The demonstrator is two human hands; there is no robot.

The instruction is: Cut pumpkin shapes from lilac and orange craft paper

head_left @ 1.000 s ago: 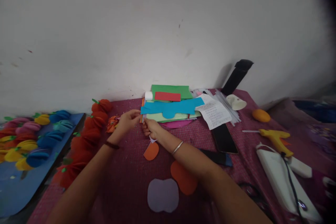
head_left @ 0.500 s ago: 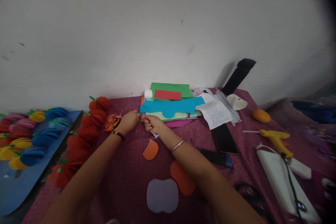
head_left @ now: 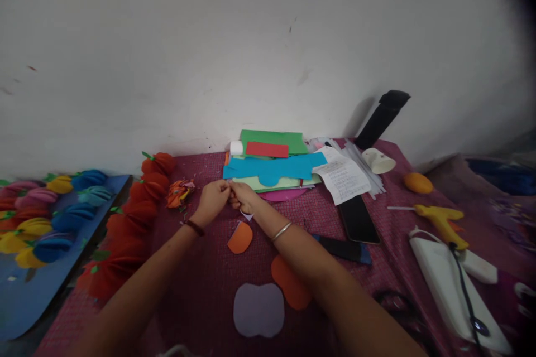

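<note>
My left hand [head_left: 214, 196] and my right hand [head_left: 243, 196] meet fingertip to fingertip in front of the stacked coloured sheets. Both are closed in a pinch. A pale lilac paper piece [head_left: 247, 216] pokes out below my right hand's fingers; the rest of it is hidden. What my left fingers pinch is too small to tell. Just below the hands lies a folded orange cutout [head_left: 240, 238] with a pale edge. Closer to me are a lilac double-lobed cutout [head_left: 258, 310] and an orange cutout [head_left: 290, 284], partly under my right forearm.
Blue [head_left: 276, 168], red [head_left: 267, 149] and green [head_left: 274, 138] sheets lie by the wall. Orange-red paper pumpkins [head_left: 138, 217] line the left. At right are a written sheet [head_left: 345, 178], a phone [head_left: 359, 222], a paper cup [head_left: 378, 161] and a yellow glue gun [head_left: 439, 220].
My left hand has moved slightly right and its fingertips now meet my right hand's. The right hand stays nearly in place, with the pale paper still showing below it.
</note>
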